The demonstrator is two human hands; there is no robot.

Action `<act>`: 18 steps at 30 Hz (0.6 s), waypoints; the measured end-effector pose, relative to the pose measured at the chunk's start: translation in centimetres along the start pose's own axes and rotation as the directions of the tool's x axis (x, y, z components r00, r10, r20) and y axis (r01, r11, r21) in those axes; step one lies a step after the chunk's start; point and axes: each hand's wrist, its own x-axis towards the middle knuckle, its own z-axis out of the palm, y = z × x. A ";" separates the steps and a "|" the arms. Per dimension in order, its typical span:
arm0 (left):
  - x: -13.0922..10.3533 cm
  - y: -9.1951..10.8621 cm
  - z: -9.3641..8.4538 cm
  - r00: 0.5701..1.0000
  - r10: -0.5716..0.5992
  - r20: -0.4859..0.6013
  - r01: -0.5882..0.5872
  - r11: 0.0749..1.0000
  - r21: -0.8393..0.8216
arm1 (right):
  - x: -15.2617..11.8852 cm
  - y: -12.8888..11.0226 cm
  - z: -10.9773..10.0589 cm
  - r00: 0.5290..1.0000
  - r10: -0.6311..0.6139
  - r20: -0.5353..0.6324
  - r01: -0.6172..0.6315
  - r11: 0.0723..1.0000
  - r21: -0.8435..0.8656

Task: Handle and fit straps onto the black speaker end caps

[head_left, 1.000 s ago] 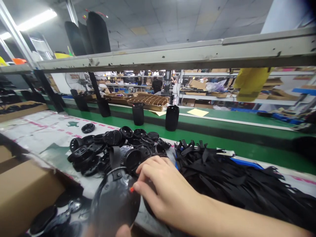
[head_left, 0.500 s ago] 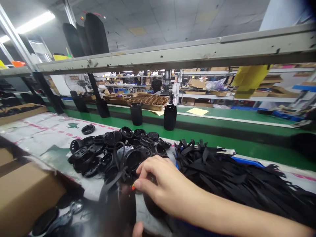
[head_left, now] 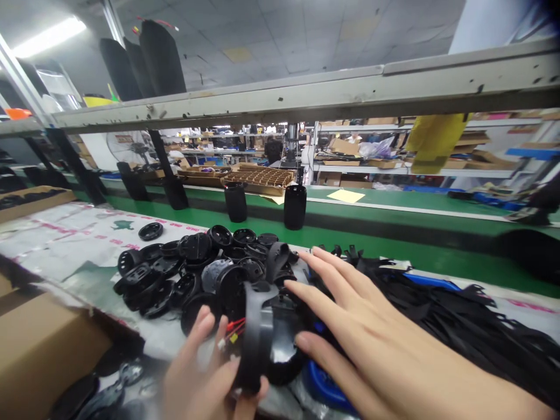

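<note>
A black cylindrical housing (head_left: 257, 341) is tilted between my two hands, its edges blurred by motion. My left hand (head_left: 205, 367) grips its lower left side, with fingers bent around the rim. Thin red wires (head_left: 236, 324) with small white and yellow connectors stick out beside the left fingers. My right hand (head_left: 354, 315) is stretched out at the housing's right side, fingers apart; whether the fingertips touch it I cannot tell. A curved black strap (head_left: 276, 261) rises just behind the housing, close to the right fingertips.
Many round black plastic caps (head_left: 196, 248) are heaped behind my hands. To the right lies a pile of black straps (head_left: 420, 315) over a blue tray (head_left: 431, 282). Black cylinders (head_left: 294, 207) stand on the green belt (head_left: 350, 230). A cardboard box (head_left: 48, 350) sits at the lower left.
My right hand has gone from a pinch at the wire connector to spread fingers further right. My left hand has come up into view, and the housing has turned and moved right.
</note>
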 end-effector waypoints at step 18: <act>6.4 2.6 -0.3 0.741 -0.031 0.671 0.247 0.942 -0.229 | -4.1 0.3 8.1 0.908 0.390 0.153 -0.379 0.608 0.698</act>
